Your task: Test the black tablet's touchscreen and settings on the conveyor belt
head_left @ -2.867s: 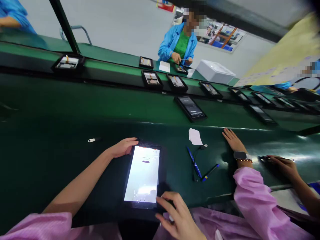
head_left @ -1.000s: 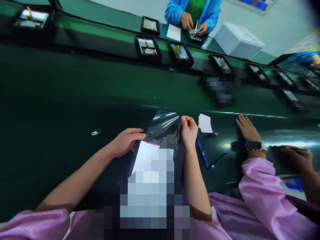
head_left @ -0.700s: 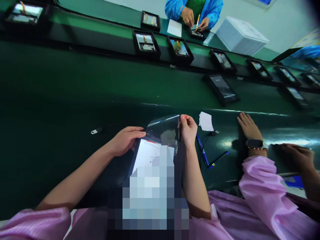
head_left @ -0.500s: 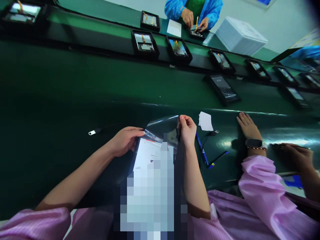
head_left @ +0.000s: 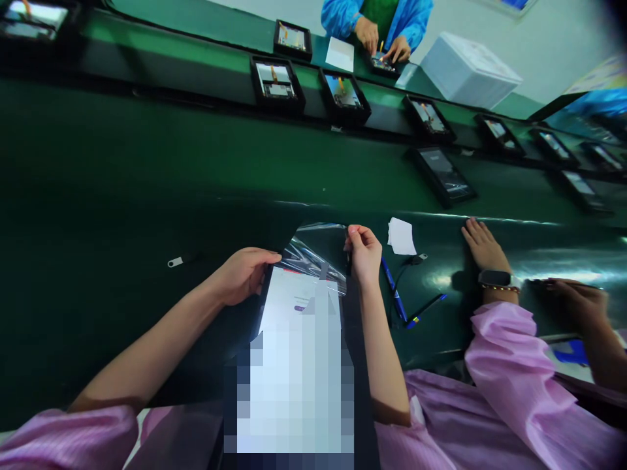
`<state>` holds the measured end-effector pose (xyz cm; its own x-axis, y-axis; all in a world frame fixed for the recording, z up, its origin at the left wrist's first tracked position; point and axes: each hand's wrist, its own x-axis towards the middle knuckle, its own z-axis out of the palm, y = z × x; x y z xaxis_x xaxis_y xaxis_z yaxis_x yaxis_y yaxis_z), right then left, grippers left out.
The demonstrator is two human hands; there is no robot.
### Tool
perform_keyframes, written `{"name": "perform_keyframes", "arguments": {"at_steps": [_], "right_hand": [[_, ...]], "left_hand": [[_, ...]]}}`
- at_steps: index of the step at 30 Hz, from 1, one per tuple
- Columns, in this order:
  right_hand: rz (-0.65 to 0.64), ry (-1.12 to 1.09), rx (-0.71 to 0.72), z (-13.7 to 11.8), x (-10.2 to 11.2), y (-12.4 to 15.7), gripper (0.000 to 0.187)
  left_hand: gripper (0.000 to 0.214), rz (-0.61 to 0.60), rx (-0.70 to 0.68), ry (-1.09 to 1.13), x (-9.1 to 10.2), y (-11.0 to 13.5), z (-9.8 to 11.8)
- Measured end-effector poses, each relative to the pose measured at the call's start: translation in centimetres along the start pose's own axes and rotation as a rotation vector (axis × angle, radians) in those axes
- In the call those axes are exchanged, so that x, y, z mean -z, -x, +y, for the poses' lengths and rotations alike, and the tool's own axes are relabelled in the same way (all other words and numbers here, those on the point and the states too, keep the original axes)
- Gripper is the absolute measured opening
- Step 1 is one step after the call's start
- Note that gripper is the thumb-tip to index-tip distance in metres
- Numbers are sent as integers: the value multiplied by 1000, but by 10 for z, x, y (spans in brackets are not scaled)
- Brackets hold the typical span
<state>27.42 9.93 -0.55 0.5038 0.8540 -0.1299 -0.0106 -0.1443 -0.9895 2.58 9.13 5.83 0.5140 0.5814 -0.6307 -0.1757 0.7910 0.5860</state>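
Step in hand, by the look of it: protective film coming off the lit tablet, which lies flat on the green bench directly in front of the person.

L hand: fingers curled, pressing tablet's top-left corner; steadies, grips nothing else.

R hand: thumb + forefinger pinched tight on film's top-right edge, film lifted off the upper screen.

Next move prob. needs a low, even pull toward the body w/ L hand bracing. Blue pen just beside R wrist.

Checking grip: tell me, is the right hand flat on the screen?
No, the right hand pinches the film lifted above the tablet.
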Motion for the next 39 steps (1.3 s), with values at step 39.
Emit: {"name": "perform_keyframes", "arguments": {"at_steps": [39], "right_hand": [[-42,-76,66,-6,-6,-9,39]], "left_hand": [[50,-104,-145,-227,5,13,10]]}}
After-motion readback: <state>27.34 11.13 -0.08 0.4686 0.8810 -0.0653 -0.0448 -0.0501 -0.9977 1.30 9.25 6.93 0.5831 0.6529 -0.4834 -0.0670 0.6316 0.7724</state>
